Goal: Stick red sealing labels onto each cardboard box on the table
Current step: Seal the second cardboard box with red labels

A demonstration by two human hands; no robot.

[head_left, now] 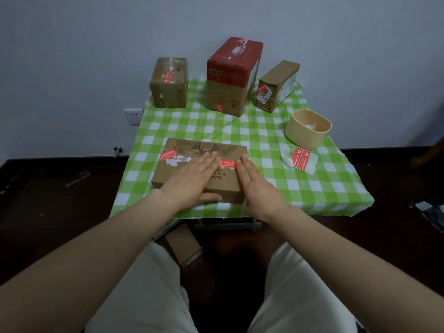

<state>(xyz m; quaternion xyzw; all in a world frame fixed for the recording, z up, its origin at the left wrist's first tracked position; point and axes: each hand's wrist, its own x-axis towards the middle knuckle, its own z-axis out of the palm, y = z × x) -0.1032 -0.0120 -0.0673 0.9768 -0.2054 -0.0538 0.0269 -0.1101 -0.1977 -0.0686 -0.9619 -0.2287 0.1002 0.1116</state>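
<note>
Flat and straight-fingered, left hand [194, 175] and right hand [257, 186] press the low cardboard box [204, 147] at the near edge of the table [264, 140], flanking a red label [227, 164] on its top. 3 more boxes [228, 78] stand behind; spare labels [300, 158] lie to the right.

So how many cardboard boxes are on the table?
4: flat box in front; left box, tall red-topped box and small box along the back. A fifth box lies on the floor.

Flat box [199, 169] sits front-centre on table [264, 131], left hand [192, 174] and right hand [257, 183] on top. Back row, left to right: small box [169, 84], tall box [228, 78], third box [276, 86]. Tub [308, 126] at right, label sheet [301, 159] just in front of it.
</note>
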